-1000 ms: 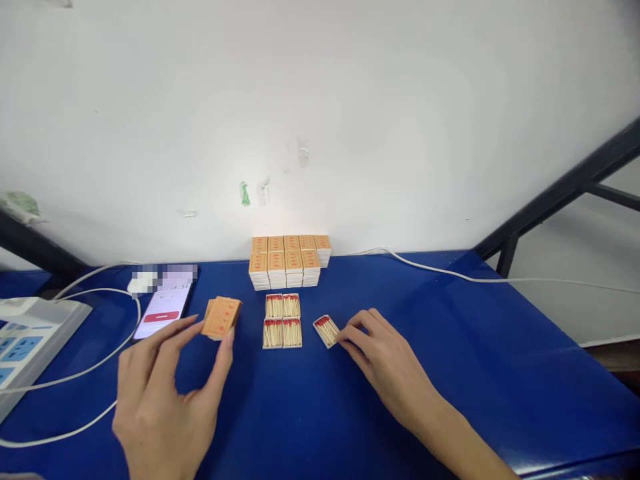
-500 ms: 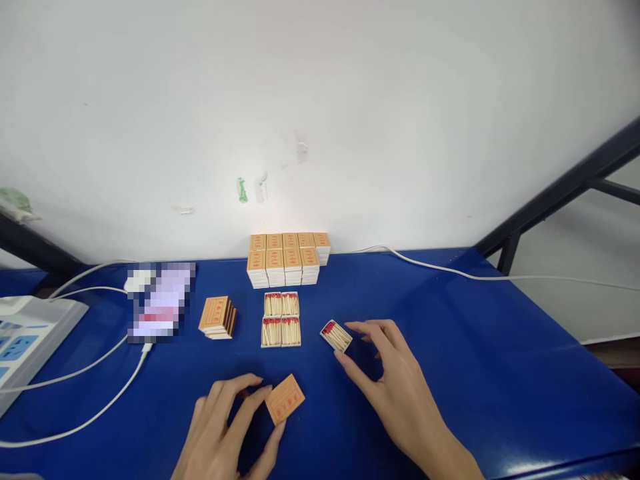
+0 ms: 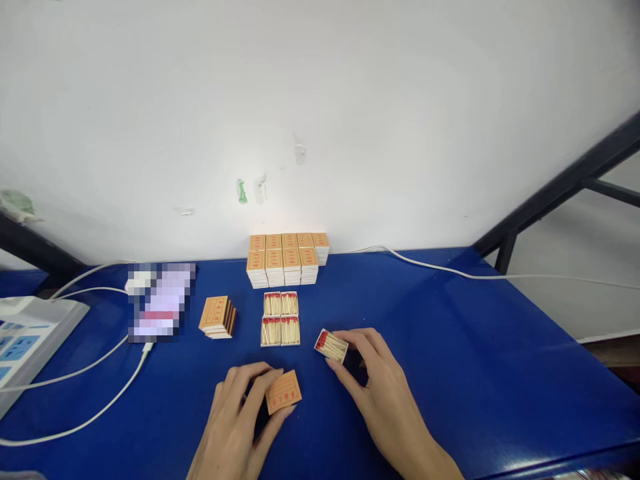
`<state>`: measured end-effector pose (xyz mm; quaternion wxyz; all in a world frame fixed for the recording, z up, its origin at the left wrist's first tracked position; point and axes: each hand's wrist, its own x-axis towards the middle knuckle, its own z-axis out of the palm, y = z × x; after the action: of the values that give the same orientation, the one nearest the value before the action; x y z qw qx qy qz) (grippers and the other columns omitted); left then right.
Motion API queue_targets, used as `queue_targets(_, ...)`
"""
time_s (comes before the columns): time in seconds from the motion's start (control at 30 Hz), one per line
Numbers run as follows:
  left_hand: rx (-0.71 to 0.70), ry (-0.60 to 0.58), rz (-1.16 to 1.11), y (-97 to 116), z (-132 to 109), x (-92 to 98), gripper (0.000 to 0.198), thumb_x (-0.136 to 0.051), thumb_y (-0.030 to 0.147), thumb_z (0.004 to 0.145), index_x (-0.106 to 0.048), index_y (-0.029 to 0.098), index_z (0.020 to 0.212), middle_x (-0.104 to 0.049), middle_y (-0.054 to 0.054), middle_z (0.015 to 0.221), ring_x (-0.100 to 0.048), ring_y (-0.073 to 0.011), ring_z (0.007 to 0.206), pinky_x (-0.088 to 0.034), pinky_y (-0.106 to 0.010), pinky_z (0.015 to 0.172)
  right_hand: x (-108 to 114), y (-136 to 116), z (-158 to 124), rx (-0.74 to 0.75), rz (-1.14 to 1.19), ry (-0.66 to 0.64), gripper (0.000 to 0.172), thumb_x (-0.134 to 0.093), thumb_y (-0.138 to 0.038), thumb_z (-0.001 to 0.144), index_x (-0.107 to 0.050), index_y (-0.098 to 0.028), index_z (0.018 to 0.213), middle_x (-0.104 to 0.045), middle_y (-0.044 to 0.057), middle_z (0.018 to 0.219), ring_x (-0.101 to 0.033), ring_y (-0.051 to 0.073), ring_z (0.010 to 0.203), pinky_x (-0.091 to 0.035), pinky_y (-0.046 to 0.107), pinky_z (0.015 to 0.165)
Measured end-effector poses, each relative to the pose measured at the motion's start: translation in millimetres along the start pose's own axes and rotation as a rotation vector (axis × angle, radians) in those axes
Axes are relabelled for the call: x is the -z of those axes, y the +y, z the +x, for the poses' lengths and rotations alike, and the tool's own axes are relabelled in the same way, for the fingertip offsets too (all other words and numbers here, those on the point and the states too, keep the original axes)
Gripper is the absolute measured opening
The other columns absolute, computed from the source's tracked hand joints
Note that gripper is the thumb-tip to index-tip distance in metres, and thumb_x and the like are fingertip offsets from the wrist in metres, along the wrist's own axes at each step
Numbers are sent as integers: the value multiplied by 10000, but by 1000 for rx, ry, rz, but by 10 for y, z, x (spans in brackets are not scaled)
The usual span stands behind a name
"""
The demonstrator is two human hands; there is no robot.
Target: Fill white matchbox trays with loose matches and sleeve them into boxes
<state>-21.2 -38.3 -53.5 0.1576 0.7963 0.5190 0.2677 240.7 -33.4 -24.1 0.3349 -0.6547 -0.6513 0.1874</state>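
An orange matchbox sleeve [image 3: 284, 392] with red lettering is pinched between the thumb and fingers of my left hand [image 3: 240, 413], low over the front of the blue table [image 3: 440, 373]. To its right, my right hand [image 3: 383, 393] grips a small white matchbox tray [image 3: 332, 347] by its edges. That tray lies tilted at an angle, full of red-headed matches. Several open trays of matches [image 3: 281, 319] form a block beyond my hands, their red heads facing away from me. Left of them stands a short stack of orange sleeves [image 3: 218, 316].
Rows of stacked orange matchboxes [image 3: 287, 259] stand against the white wall [image 3: 380, 133]. At left lie a blurred phone [image 3: 165, 300], cables [image 3: 110, 410] and a power strip [image 3: 35, 340]. A white cable [image 3: 440, 268] crosses the back right, near a dark metal frame [image 3: 545, 183].
My right hand has closed around the match tray and shifted it slightly left and toward me. My left hand has moved a little right and turned the sleeve.
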Motion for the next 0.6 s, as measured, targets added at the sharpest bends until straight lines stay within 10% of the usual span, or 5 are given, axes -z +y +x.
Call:
queue_targets(0.13,123,-58,-113,34,-45,50,348,-564,517,1147,-641,481,1484,-692,-19,1453,-702,-288,1314,-598,-503,1095,74,-61,-138,62,135,-166,285,-718,-297,1089,-718,-338,1371,-716,50,1330,-755,235,1188,-665,401,1043)
queue_targets(0.47,201,-75,-312,121,-10,159,345,-670,557,1079,-745,490,1410,-717,-9,1407,-793,-229,1154,-597,-181,607,44,-59,-257,228,135,-232,373,-704,-199,1084,-666,-313,1438,-688,60,1337,-753,206,1198,-658,332,1061)
queue_targets(0.6,193,-57,-314,128,-5,174,347,-719,536,1051,-775,469,1387,-746,-15,1384,-806,-241,1139,-661,-227,787,105,-100,-231,279,92,-309,400,-687,-147,1079,-648,-285,1452,-678,75,1333,-751,212,1181,-666,348,1047)
